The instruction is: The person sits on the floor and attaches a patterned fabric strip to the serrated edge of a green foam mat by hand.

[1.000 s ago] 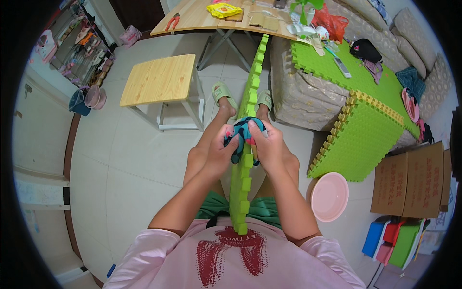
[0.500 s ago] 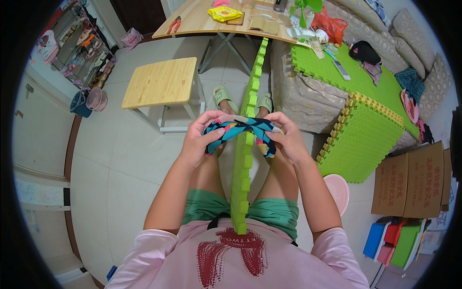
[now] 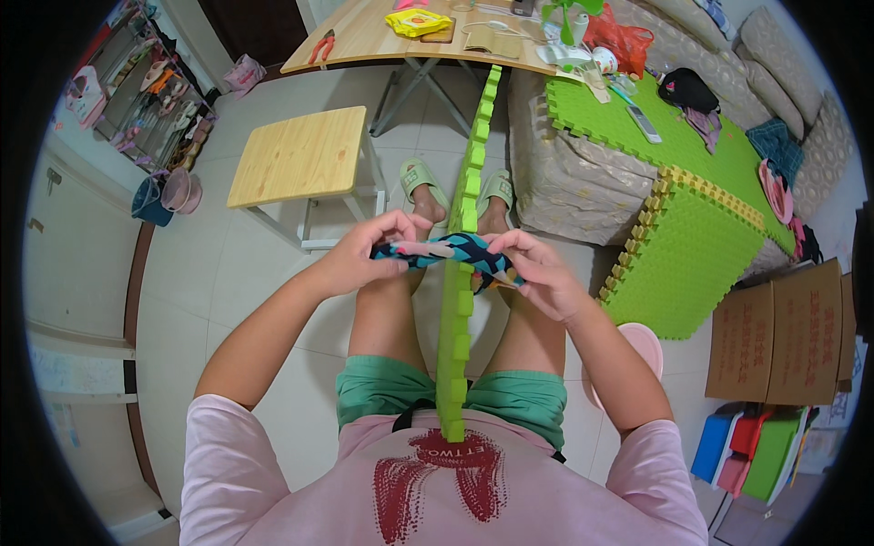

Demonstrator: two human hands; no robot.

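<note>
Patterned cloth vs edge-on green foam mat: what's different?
Colour: the patterned cloth is teal, dark and pink; the foam mat is plain green.
Shape: the cloth is bunched and curved; the mat is straight with a toothed edge.
Hold: left hand and right hand grip the cloth; neither grips the mat.
Both are in front of the person.

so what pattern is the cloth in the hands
The cloth has teal and dark patches, some pink; best in the head view.

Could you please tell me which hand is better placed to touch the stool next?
Probably the left hand: it is nearer the stool, while the right hand is across the edge-on green mat. Both hold patterned fabric.
</note>
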